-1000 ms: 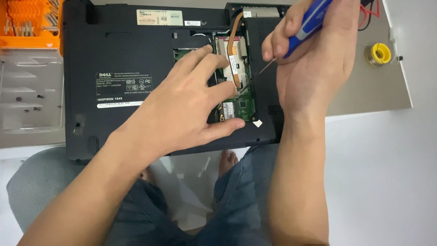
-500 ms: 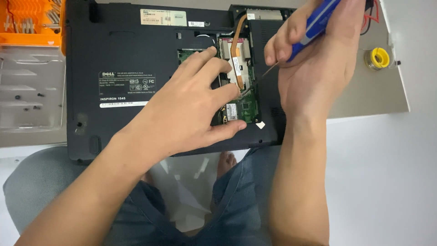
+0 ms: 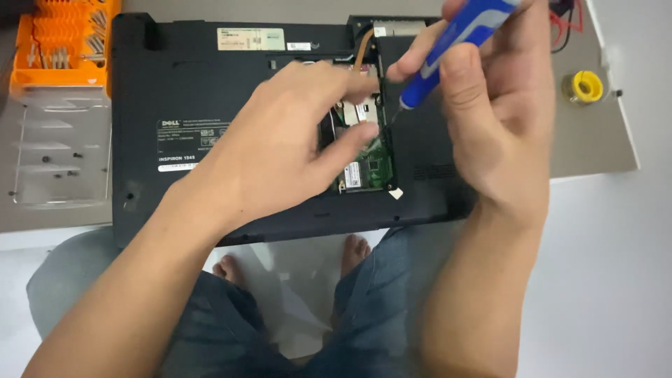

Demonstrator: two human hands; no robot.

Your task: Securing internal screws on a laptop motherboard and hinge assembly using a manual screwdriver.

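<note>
Two hands were at work over the laptop (image 3: 231,91), which lay upside down on the table (image 3: 595,147) with one bay open. Your left hand (image 3: 280,140) lay flat on the black shell, fingers spread and loose, the fingertips reaching to the circuit board (image 3: 367,164) in the bay; it gripped nothing. Your right hand (image 3: 497,105) was closed around the blue screwdriver (image 3: 448,49), whose tip pointed down at the bay's right edge.

To do this well, in my judgement, you needed to keep the shaft upright over the screw, press down before turning, and let the left hand pin the shell so it could not slide.

From the left hand, the board sat at about 3 o'clock, touching the fingertips. From the right hand, it lay at about 8 o'clock, near. The orange bit case (image 3: 63,42) stood at 10 o'clock, well apart, and the yellow spool (image 3: 586,86) at 3 o'clock from the screwdriver.
</note>
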